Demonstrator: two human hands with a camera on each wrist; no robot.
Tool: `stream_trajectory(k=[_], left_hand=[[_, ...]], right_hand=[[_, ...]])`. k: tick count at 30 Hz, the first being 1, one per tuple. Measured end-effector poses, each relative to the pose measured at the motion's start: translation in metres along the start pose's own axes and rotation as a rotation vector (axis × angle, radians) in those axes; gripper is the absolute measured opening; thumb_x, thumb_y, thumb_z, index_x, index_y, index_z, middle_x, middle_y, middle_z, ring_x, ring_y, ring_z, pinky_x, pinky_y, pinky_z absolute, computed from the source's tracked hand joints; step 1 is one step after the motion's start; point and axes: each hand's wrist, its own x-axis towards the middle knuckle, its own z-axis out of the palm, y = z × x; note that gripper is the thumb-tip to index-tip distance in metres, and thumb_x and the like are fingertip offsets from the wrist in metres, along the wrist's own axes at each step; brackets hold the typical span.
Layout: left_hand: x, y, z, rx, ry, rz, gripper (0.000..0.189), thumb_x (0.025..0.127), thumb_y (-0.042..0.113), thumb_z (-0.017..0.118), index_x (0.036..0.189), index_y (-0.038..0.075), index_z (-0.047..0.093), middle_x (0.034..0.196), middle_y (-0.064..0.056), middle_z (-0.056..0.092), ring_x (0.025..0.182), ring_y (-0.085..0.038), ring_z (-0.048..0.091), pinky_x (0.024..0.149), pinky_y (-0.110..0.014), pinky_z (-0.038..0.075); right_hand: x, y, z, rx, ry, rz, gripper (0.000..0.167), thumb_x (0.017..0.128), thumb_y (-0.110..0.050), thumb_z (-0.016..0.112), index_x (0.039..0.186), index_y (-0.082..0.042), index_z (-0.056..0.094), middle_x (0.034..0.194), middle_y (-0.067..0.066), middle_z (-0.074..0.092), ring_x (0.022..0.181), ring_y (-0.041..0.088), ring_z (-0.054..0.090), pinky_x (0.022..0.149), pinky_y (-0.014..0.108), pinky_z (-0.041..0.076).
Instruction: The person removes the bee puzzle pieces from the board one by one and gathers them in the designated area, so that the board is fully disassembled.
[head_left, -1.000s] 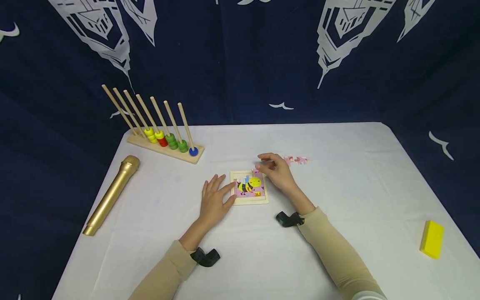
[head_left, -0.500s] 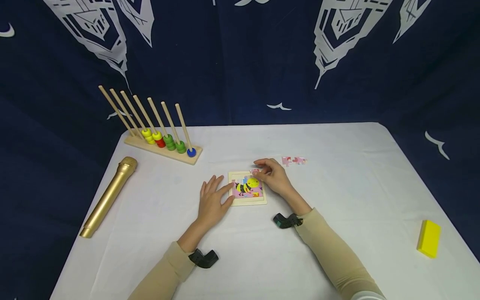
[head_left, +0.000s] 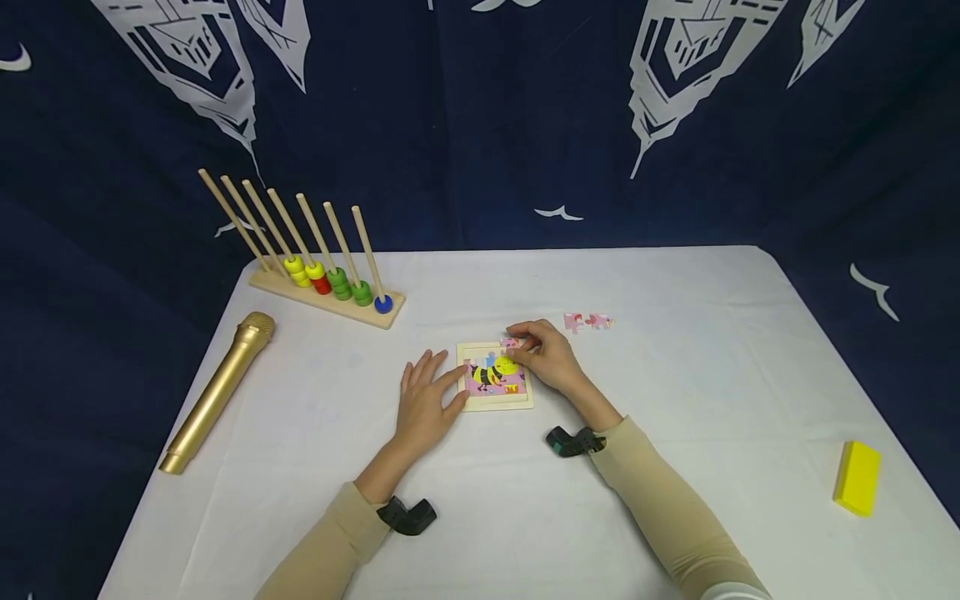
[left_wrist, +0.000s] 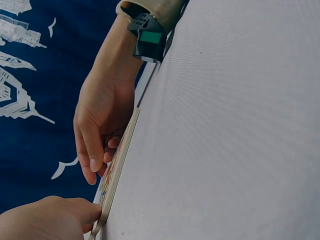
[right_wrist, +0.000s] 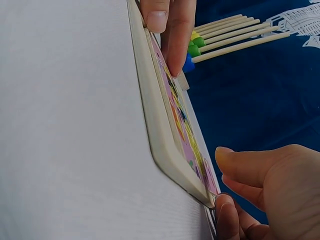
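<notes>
dark blue cloth (head_left: pixel 480 125) at the back, printed with pale shapes; in front, a white-covered table (head_left: pixel 465 542). far left, a gold mic (head_left: pixel 217 392), lying aslant, head toward the back. beyond and to the right, a wooden stand (head_left: pixel 318 300) with seven posts and beads in yellow, red, green and blue, the blue at the right end. next, a tan sleeve (head_left: pixel 322 542) and a black camera (head_left: pixel 407 517) at the wrist, then the left hand (head_left: pixel 426 408): fingers straight and spread, thumb and forefinger resting on the left side of a pale frame (head_left: pixel 497 403). flat on the table, that frame, near the middle; inside, a bee picture (head_left: pixel 489 380) on pink. at the top rim, right of center, a small piece (head_left: pixel 511 342), between thumb and forefinger of the right hand (head_left: pixel 553 357). pinched or merely touched: cannot tell. farther right, apart from the frame, two loose pieces (head_left: pixel 597 322), side by side. far right, a yellow block (head_left: pixel 857 478), near the table's edge.
</notes>
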Motion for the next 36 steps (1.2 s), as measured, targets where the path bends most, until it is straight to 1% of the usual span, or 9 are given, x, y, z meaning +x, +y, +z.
stream_trajectory(k=[6,11,16,23,27,31,33,36], left_hand=[[0.0004,-0.0006,0.0004,0.000,-0.012,-0.007,0.039,0.091,0.024,0.067,0.127,0.011,0.066,0.148,-0.020,0.045,0.144,-0.040,0.027,0.117,-0.062,0.012],[0.0008,-0.0011,0.0005,-0.006,-0.003,0.000,0.039,0.090,0.023,0.068,0.127,0.011,0.066,0.148,-0.020,0.045,0.144,-0.040,0.028,0.117,-0.062,0.012],[0.0010,-0.0016,0.0011,-0.010,-0.002,-0.002,0.039,0.090,0.023,0.069,0.127,0.011,0.066,0.147,-0.020,0.045,0.144,-0.040,0.028,0.117,-0.062,0.012],[0.0008,-0.0018,0.0020,-0.004,0.005,-0.001,0.038,0.090,0.022,0.069,0.126,0.010,0.067,0.147,-0.021,0.046,0.143,-0.041,0.029,0.116,-0.064,0.014],[0.0002,-0.0019,0.0021,-0.001,0.014,0.006,0.038,0.089,0.023,0.069,0.125,0.010,0.067,0.146,-0.021,0.046,0.143,-0.041,0.029,0.115,-0.064,0.014],[0.0001,-0.0015,0.0018,-0.007,0.017,0.008,0.038,0.089,0.023,0.070,0.125,0.011,0.068,0.146,-0.021,0.047,0.143,-0.042,0.030,0.115,-0.064,0.014],[0.0002,-0.0012,0.0017,-0.002,0.016,0.010,0.038,0.089,0.023,0.069,0.125,0.011,0.068,0.146,-0.021,0.047,0.143,-0.042,0.030,0.115,-0.064,0.015],[0.0003,-0.0009,0.0014,0.003,0.004,0.000,0.038,0.090,0.024,0.068,0.126,0.012,0.067,0.147,-0.020,0.046,0.144,-0.041,0.029,0.116,-0.063,0.014]], right_hand=[[0.0002,0.0004,0.0000,-0.032,0.006,-0.009,0.032,0.086,-0.012,0.073,0.117,-0.004,0.069,0.105,0.013,0.061,0.083,0.021,0.055,0.072,0.025,0.042],[-0.0002,-0.0004,-0.0003,-0.071,0.009,-0.027,0.031,0.087,-0.010,0.072,0.116,-0.004,0.070,0.106,0.013,0.061,0.083,0.021,0.056,0.071,0.025,0.042],[0.0001,-0.0009,0.0000,-0.108,0.010,-0.042,0.028,0.086,-0.008,0.072,0.114,-0.003,0.071,0.102,0.012,0.060,0.082,0.021,0.055,0.071,0.026,0.040],[0.0002,-0.0013,0.0003,-0.117,0.010,-0.054,0.026,0.085,-0.007,0.073,0.111,-0.004,0.070,0.096,0.011,0.058,0.079,0.019,0.054,0.069,0.026,0.039],[0.0001,-0.0019,-0.0004,-0.091,0.013,-0.070,0.024,0.085,-0.005,0.072,0.109,-0.005,0.068,0.091,0.011,0.057,0.078,0.020,0.053,0.069,0.027,0.039],[0.0000,-0.0022,-0.0007,-0.043,0.014,-0.064,0.018,0.088,-0.002,0.068,0.106,-0.006,0.066,0.090,0.011,0.060,0.079,0.021,0.054,0.070,0.028,0.040],[0.0000,-0.0026,-0.0010,-0.004,0.016,-0.056,0.015,0.090,-0.002,0.066,0.104,-0.006,0.066,0.090,0.011,0.063,0.079,0.020,0.054,0.070,0.027,0.041],[0.0009,-0.0041,-0.0032,0.096,0.013,-0.026,0.013,0.091,0.000,0.064,0.103,-0.003,0.066,0.090,0.013,0.064,0.077,0.019,0.053,0.068,0.024,0.043]])
